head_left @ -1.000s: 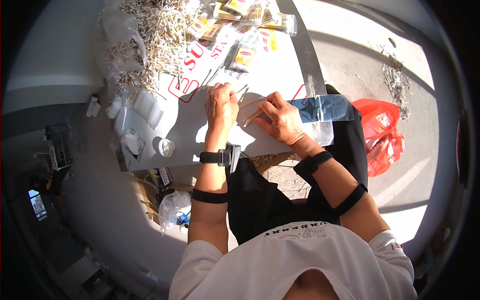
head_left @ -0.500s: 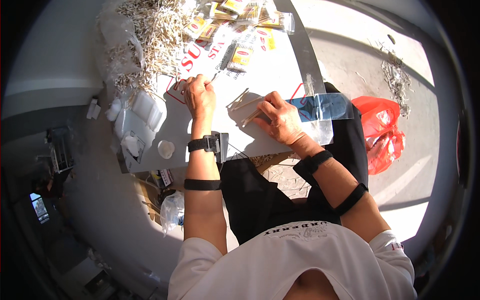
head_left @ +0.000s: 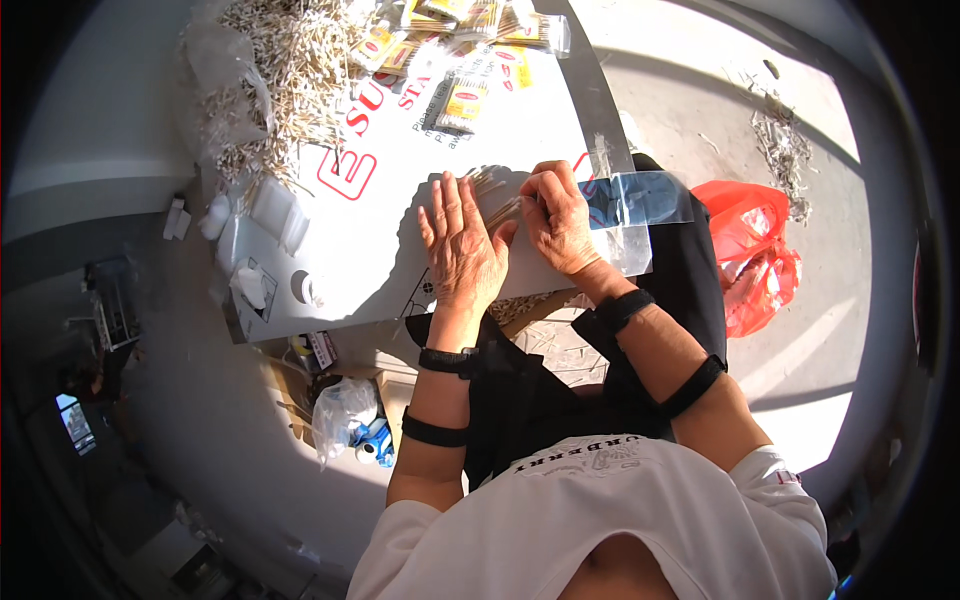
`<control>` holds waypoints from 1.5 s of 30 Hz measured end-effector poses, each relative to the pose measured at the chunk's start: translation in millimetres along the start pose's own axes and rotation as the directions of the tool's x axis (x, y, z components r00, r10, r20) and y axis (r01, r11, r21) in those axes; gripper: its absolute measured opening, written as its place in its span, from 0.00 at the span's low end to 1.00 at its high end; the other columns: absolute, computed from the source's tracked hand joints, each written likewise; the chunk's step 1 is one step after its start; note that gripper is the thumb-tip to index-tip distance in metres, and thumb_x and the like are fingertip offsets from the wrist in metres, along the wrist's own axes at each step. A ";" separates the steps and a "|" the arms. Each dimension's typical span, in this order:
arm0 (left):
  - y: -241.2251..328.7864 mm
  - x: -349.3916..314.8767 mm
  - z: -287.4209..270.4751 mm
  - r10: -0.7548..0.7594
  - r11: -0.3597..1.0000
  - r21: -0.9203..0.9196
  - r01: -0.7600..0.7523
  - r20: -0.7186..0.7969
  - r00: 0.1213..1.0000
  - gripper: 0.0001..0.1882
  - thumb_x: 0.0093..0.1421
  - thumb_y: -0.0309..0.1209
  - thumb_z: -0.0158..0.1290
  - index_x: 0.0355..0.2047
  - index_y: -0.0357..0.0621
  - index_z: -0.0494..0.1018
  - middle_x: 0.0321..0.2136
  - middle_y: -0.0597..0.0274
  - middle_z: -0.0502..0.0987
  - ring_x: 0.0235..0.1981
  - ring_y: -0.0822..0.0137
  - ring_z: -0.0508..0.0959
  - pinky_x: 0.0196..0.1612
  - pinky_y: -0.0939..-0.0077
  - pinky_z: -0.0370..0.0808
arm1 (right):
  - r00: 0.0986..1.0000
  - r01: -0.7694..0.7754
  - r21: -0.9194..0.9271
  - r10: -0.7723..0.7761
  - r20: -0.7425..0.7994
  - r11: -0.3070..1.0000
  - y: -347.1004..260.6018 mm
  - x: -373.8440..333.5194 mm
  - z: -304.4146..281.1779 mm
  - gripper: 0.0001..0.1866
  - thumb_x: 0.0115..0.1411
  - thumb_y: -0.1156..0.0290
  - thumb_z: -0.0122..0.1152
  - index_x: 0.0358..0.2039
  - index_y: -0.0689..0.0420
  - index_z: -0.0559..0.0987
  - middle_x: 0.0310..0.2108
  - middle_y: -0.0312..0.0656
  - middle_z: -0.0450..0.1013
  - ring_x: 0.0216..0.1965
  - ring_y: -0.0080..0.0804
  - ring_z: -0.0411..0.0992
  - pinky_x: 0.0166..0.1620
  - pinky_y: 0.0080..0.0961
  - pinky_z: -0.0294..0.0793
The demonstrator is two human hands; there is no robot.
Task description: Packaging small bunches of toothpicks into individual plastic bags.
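Fingers of the left hand (head_left: 465,258) are stretched out straight and slightly apart, over the near part of the worktop (head_left: 345,240); nothing shows in their grasp, and whether the palm rests on the surface or hangs just above it cannot be told. The right hand (head_left: 557,222) has its fingers curled in toward the palm. A small bunch of swabs (head_left: 490,185) lies between the two hands, its lower sticks running up to the right fingertips; whether those fingers pinch the ends or merely touch them is hidden.

The bunch looks easy to upset. If the left thumb, which stands out toward it, swept sideways, the thin sticks could roll and fan out of line. If the right fingers do grip the ends, a loose or uneven squeeze could let some sticks slide lengthwise. A hard push toward the near edge could send a few over it.

At the right edge a strip of blue film (head_left: 660,197) overhangs, just beside the right hand; a knuckle catching it could drag it askew. A heap of loose swabs (head_left: 300,80) covers the far left corner, where a careless reach could spill sticks off the side. Packets of swabs (head_left: 463,103) lie toward the far edge, apart from both hands and less at risk.
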State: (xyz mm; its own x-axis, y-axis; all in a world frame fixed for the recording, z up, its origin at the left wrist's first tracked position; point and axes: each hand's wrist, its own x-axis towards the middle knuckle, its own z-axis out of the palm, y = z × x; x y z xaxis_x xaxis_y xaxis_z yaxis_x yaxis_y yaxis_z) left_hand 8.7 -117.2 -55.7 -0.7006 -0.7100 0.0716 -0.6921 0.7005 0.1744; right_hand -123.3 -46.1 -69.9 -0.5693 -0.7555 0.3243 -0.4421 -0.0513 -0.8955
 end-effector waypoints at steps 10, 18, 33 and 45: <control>-7.0 9.8 -2.4 0.278 0.957 -0.103 -0.272 0.047 0.959 0.38 0.60 0.33 0.52 0.66 0.39 0.47 0.66 0.49 0.52 0.68 0.54 0.49 0.69 0.56 0.44 | 0.992 -0.084 0.261 0.106 -0.070 0.962 7.0 6.6 -4.0 0.16 0.60 0.82 0.47 0.49 0.63 0.71 0.54 0.49 0.65 0.51 0.40 0.69 0.52 0.26 0.69; 6.6 19.6 19.6 -0.251 0.703 -0.711 -0.003 -0.252 0.935 0.31 0.66 0.32 0.42 0.66 0.38 0.46 0.65 0.43 0.51 0.67 0.47 0.50 0.67 0.57 0.48 | 0.995 -0.100 0.260 0.091 0.049 0.960 4.7 38.8 9.1 0.19 0.68 0.67 0.46 0.56 0.62 0.69 0.60 0.49 0.63 0.61 0.39 0.61 0.61 0.29 0.59; 7.5 16.6 15.2 0.025 0.997 -0.080 -0.023 0.015 1.000 0.36 0.64 0.41 0.46 0.67 0.42 0.46 0.68 0.49 0.47 0.69 0.54 0.45 0.68 0.50 0.40 | 0.982 -0.026 -0.202 0.063 0.179 0.979 -6.2 3.9 -31.0 0.14 0.51 0.80 0.62 0.40 0.60 0.78 0.40 0.42 0.70 0.43 0.38 0.73 0.45 0.27 0.75; 6.9 16.1 17.3 0.022 0.986 -0.163 -0.026 -0.026 0.999 0.34 0.64 0.39 0.47 0.66 0.41 0.48 0.68 0.52 0.48 0.69 0.57 0.45 0.68 0.51 0.39 | 0.953 0.275 -0.393 -0.196 0.230 0.877 0.2 -9.1 -26.2 0.05 0.46 0.75 0.60 0.24 0.58 0.73 0.28 0.42 0.67 0.31 0.40 0.72 0.32 0.32 0.74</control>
State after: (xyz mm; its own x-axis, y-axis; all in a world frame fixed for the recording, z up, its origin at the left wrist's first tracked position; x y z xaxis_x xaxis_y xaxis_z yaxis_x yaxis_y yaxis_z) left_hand -10.4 -122.5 -70.3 -0.7112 -0.6957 0.1009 -0.6357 0.6977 0.3302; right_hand -136.3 -22.1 -65.0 -0.2969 -0.8601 0.4149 -0.8171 0.0039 -0.5764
